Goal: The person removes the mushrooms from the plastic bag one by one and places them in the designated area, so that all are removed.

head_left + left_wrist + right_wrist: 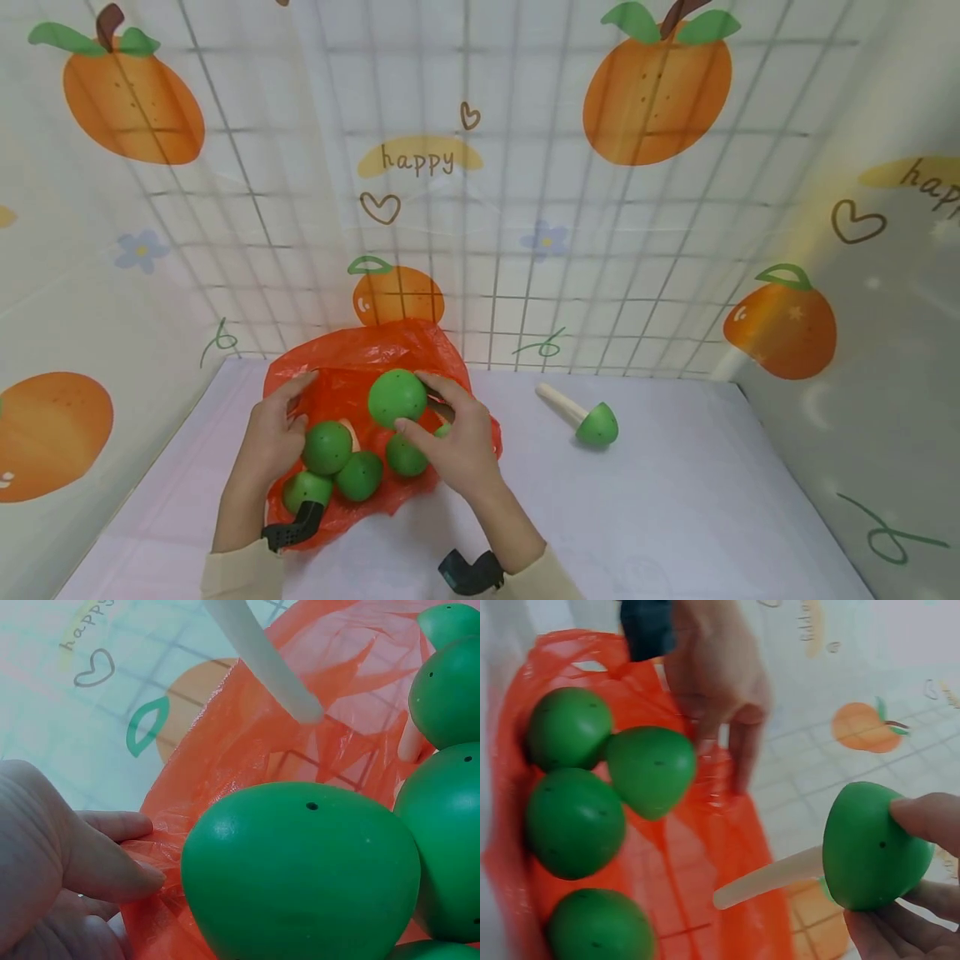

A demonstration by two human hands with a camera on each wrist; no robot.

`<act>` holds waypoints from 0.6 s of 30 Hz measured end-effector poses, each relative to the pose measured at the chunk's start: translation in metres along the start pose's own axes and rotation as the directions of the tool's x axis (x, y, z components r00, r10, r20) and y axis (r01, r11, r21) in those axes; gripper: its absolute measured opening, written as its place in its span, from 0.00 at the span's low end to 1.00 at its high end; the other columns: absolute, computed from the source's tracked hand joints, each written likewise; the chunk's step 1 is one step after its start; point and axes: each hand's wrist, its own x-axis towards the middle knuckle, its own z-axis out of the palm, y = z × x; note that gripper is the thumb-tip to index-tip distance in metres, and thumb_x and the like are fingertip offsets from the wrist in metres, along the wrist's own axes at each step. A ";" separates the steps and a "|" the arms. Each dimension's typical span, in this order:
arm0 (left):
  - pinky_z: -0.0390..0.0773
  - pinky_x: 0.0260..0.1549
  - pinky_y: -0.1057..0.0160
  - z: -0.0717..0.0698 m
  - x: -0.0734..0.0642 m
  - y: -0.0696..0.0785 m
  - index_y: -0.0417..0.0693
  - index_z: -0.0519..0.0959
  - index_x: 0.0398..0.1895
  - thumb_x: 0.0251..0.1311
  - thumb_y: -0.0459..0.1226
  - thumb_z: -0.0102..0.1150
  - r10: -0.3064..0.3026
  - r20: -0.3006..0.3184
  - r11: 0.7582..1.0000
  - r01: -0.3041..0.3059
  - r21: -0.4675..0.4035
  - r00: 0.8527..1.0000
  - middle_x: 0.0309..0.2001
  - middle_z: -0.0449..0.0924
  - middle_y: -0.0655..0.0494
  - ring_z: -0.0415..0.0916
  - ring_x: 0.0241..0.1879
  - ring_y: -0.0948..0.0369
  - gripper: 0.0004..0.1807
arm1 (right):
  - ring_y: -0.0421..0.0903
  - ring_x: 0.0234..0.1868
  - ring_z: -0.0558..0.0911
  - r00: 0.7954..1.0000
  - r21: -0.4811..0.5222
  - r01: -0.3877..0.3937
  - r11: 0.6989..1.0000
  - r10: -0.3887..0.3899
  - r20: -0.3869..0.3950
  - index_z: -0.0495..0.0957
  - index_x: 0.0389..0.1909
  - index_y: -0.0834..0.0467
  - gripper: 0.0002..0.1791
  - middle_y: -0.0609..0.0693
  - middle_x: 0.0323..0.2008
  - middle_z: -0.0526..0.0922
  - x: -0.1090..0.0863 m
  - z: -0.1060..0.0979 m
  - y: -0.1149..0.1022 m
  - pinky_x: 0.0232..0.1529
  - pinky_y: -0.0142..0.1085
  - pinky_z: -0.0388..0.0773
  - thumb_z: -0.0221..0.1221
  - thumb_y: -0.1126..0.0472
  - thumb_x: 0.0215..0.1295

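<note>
My right hand (468, 437) grips a green mushroom-shaped toy (397, 397) by its black-dotted cap, above the red plastic bag (431, 346). In the right wrist view the held toy's pale stick (769, 881) points over the bag. My left hand (272, 433) pinches the bag's left edge, thumb and fingers on the film (169, 915). Several similar green caps lie in the bag, among them one near the left hand (327, 447) and one in the middle (359, 476). Most of their sticks are hidden.
Another green toy with a pale stick (597, 425) lies on the white tabletop (675, 500), right of the bag. A wire grid (517, 317) behind a fruit-printed sheet stands at the back, and printed sheets border both sides.
</note>
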 end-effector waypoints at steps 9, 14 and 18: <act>0.69 0.68 0.37 0.001 0.000 0.000 0.41 0.64 0.80 0.69 0.19 0.49 -0.021 0.009 1.000 0.021 0.008 1.000 0.77 0.64 0.36 0.63 0.75 0.36 0.36 | 0.52 0.60 0.84 0.996 0.097 0.036 0.995 -0.028 -0.084 0.78 0.67 0.62 0.32 0.54 0.60 0.83 0.002 -0.035 -0.016 0.61 0.38 0.82 0.74 0.69 0.60; 0.69 0.68 0.37 0.002 -0.001 0.000 0.42 0.64 0.80 0.70 0.19 0.50 -0.025 0.004 0.999 0.025 0.027 1.000 0.77 0.64 0.37 0.63 0.75 0.37 0.35 | 0.51 0.62 0.82 0.987 0.072 0.062 0.995 -0.050 -0.153 0.77 0.68 0.62 0.32 0.54 0.63 0.82 0.005 -0.059 -0.021 0.65 0.37 0.78 0.73 0.70 0.62; 0.68 0.68 0.37 0.002 -0.001 0.001 0.41 0.64 0.80 0.69 0.19 0.50 -0.019 0.002 0.999 0.019 0.031 1.000 0.77 0.64 0.36 0.63 0.74 0.36 0.35 | 0.49 0.62 0.82 0.974 0.045 0.034 0.998 -0.023 -0.226 0.77 0.69 0.62 0.32 0.53 0.63 0.82 0.007 -0.077 -0.021 0.64 0.34 0.78 0.72 0.69 0.63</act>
